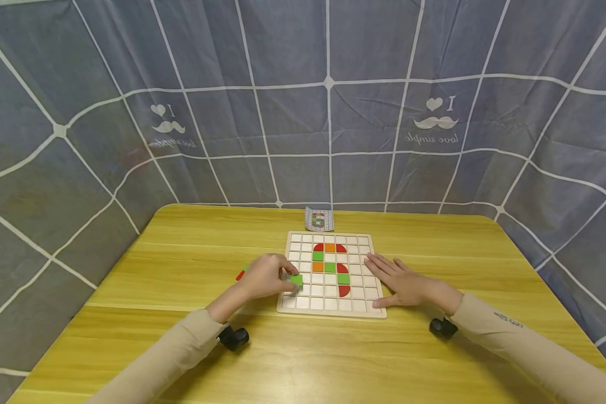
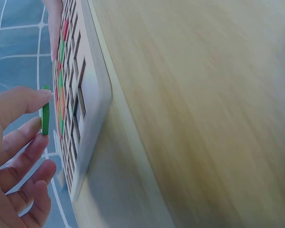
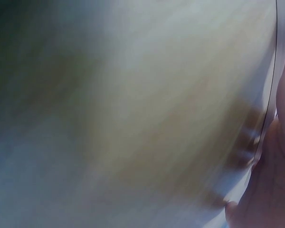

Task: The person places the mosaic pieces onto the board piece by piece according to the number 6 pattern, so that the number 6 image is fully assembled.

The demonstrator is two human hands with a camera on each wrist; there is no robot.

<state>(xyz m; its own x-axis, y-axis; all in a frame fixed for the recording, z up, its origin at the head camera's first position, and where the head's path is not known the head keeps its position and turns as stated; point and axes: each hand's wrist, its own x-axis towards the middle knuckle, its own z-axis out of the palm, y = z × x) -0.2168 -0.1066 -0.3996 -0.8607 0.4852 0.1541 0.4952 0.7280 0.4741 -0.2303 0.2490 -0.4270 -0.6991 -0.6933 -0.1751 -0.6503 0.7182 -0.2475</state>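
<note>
My left hand (image 1: 269, 276) pinches a green square tile (image 1: 296, 279) between thumb and fingertips, above the left side of the white gridded board (image 1: 333, 310). In the left wrist view the green tile (image 2: 45, 111) appears edge-on, held apart from the board (image 2: 92, 80). Several red, orange and green pieces sit in the board's cells, among them an orange tile (image 1: 317, 267) and a rounded red piece (image 1: 344, 291). Across the board's right edge lies my right hand (image 1: 404, 282), its fingers straight and spread. The right wrist view catches only part of that hand (image 3: 270, 180).
A small card (image 1: 319, 219) with a coloured grid pattern stands behind the board. Red and green pieces (image 1: 240, 275) lie on the wooden table (image 1: 303, 359) beyond my left hand, partly hidden by it. A grey curtain (image 1: 293, 118) with white lines surrounds the table's back and sides.
</note>
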